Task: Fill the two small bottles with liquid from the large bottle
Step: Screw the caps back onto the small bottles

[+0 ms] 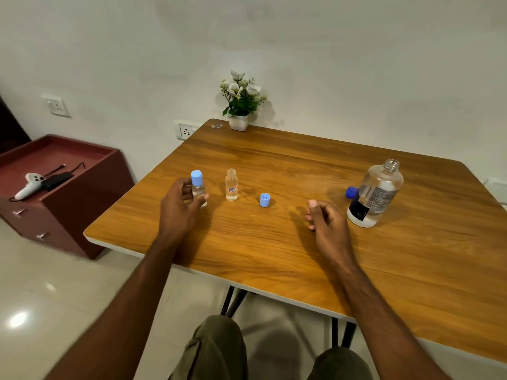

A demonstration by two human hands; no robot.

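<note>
My left hand holds a small clear bottle with a light blue cap, upright on the wooden table. Just right of it stands a second small bottle, uncapped, with clear liquid inside and a red label. Its light blue cap lies on the table further right. My right hand hovers with loosely curled fingers, holding nothing, left of the large clear bottle. That bottle stands open, partly filled, with a dark blue cap beside its left side.
A white pot of artificial flowers stands at the table's far edge against the wall. A dark red drawer cabinet to the left carries a white controller and a black cable. My knees show below the table's near edge.
</note>
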